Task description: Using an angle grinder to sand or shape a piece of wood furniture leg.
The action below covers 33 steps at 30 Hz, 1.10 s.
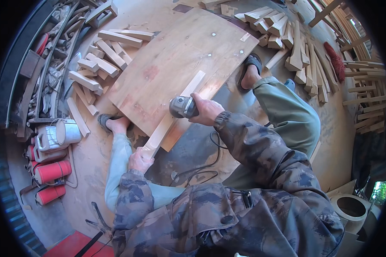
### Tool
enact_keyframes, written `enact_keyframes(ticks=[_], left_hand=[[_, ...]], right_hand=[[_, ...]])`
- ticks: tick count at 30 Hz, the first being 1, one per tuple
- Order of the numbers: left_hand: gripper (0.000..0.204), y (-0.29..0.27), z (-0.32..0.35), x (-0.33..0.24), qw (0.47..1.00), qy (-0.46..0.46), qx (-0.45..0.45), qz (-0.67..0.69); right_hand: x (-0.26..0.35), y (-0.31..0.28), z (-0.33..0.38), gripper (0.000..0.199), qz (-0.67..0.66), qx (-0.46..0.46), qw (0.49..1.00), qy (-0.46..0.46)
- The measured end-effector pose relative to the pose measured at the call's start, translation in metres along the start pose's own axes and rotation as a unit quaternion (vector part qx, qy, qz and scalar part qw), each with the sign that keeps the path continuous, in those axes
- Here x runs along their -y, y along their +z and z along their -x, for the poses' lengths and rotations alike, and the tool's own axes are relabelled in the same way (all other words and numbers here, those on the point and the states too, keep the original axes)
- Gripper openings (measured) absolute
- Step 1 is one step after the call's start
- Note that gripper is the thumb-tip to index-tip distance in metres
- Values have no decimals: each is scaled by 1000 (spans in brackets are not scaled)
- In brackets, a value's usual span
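My right hand is wrapped round an angle grinder, its grey metal head facing up. The grinder rests on or just over a long pale strip of wood; its underside is hidden. At the near end of the strip, my left hand grips the wood with closed fingers. The strip lies slantwise along the near right side of a wide plywood board, and its near end sticks out past the board's edge.
Cut wooden blocks lie left of the board, and tapered wooden legs are heaped at the right. A black cord loops on the floor below the grinder. Red canisters and a white bucket stand at the left.
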State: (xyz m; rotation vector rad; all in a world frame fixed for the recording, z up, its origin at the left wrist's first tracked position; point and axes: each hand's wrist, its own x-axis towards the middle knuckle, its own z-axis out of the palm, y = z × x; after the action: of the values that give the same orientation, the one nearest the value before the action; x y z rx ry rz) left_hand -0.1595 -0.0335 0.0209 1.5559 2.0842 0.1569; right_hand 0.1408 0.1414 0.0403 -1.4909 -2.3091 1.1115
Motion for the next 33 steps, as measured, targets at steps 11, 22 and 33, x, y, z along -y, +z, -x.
enact_keyframes(ticks=[11,22,33], left_hand=[[46,6,-8,5,999,20,-15,46],[80,36,-25,39,948,-70,-13,309],[91,24,-18,38,996,-29,-51,63]], right_hand=[[-87,-89,-46,84,-14,-192,964,184],[-59,-66,5,85,-106,-173,972,123],[14,-6,36,85,-64,-70,995,30]])
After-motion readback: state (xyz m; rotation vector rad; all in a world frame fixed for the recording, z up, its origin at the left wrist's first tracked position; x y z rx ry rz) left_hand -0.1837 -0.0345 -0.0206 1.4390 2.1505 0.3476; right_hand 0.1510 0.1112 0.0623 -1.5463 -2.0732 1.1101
